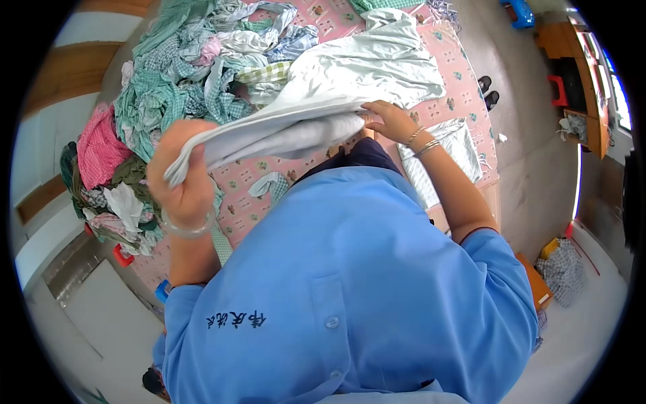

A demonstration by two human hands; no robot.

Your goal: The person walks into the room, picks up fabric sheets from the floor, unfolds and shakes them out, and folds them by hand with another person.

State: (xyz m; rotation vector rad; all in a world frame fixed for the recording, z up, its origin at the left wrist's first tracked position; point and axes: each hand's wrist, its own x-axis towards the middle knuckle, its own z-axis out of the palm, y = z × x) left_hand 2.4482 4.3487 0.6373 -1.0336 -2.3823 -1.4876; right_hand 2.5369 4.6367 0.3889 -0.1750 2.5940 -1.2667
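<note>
A folded white cloth (282,135) stretches between my two hands above the table. My left hand (183,175), a pale bangle at its wrist, is closed around the cloth's left end, with the layered edge curling over the fingers. At the other end, my right hand (393,122) pinches the cloth's corner between thumb and fingers. Thin silver bracelets circle that wrist. Just beyond the folded cloth, a pale, wrinkled fabric piece (377,64) lies spread out; I cannot tell whether the two are joined. Another pale folded cloth (441,158) lies to the right of my body.
Pink flowered fabric (323,13) covers the table. A large heap of green checked cloth (155,87) rises at the left, beside a pink dotted cloth (101,148). Dark shoes (490,93) sit on the floor at right. A wooden desk (572,60) stands farther right.
</note>
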